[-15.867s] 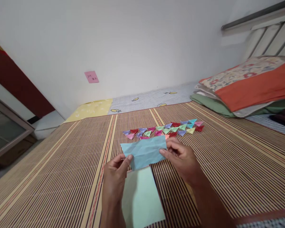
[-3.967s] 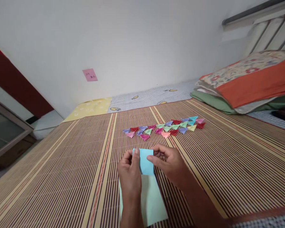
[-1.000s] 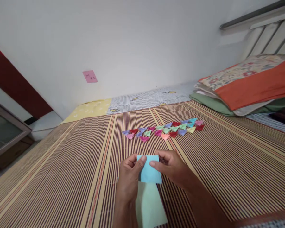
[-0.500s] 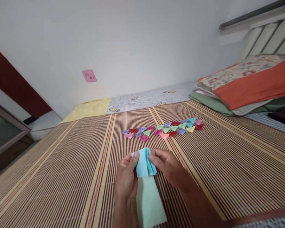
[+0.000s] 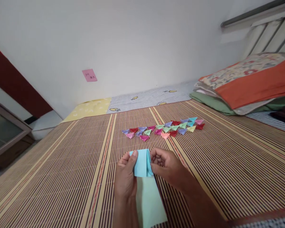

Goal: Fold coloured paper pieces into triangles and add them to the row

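Note:
My left hand (image 5: 126, 173) pinches the left side of a folded light blue paper (image 5: 141, 163) between thumb and fingers. At the paper's right edge, my right hand (image 5: 165, 163) has its thumb and curled fingers around the folded layers. Below the blue paper a pale green paper (image 5: 150, 201) lies on the striped mat (image 5: 85, 177), partly hidden by my left wrist. Beyond my hands, several small folded paper triangles (image 5: 174, 128) in red, pink, purple, green, yellow and blue are laid out in rows.
Folded cloths or cushions (image 5: 254, 84), orange, floral and green, are piled at the right. A pink note (image 5: 89, 75) is on the white wall. Behind the mat lie a yellow cloth (image 5: 87, 108) and a checked cloth (image 5: 144, 97). A radiator (image 5: 270, 36) stands at the upper right.
The blue paper's layers, fanned out earlier at the right side, now lie flatter and closer together. My right hand's fingers have shifted slightly along that edge, with the thumb lower.

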Motion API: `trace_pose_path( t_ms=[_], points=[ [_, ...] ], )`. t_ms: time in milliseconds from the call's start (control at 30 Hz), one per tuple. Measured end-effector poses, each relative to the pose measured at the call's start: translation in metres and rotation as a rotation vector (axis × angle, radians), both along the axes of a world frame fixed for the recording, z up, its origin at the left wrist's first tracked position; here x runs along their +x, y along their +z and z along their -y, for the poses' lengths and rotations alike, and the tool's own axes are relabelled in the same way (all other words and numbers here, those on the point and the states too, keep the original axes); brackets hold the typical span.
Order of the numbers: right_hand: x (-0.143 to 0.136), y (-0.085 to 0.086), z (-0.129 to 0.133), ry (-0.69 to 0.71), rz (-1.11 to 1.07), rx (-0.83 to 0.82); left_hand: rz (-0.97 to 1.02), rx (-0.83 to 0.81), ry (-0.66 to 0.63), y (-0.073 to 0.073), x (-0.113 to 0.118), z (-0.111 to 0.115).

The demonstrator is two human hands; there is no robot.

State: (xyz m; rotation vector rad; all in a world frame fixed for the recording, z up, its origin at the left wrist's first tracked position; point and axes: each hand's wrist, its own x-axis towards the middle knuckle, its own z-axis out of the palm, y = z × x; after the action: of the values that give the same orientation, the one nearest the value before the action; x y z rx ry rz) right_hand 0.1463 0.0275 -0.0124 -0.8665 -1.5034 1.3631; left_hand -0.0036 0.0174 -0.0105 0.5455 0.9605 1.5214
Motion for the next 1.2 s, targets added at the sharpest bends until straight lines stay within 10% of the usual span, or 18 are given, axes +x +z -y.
trace_pose_path(
  t_ms=[667, 833, 1200],
  points=[
    [0.003, -0.006, -0.010, -0.375, 0.039, 0.080, -0.599, 0.229, -0.174, 0.008, -0.008, 0.010],
    [0.002, -0.005, -0.006, -0.360, 0.126, 0.089, -0.477, 0.173, -0.324, -0.002, -0.009, 0.007],
    [0.002, -0.006, -0.006, -0.229, 0.075, 0.082, -0.276, 0.057, -0.228, -0.002, -0.021, 0.001]
  ],
)
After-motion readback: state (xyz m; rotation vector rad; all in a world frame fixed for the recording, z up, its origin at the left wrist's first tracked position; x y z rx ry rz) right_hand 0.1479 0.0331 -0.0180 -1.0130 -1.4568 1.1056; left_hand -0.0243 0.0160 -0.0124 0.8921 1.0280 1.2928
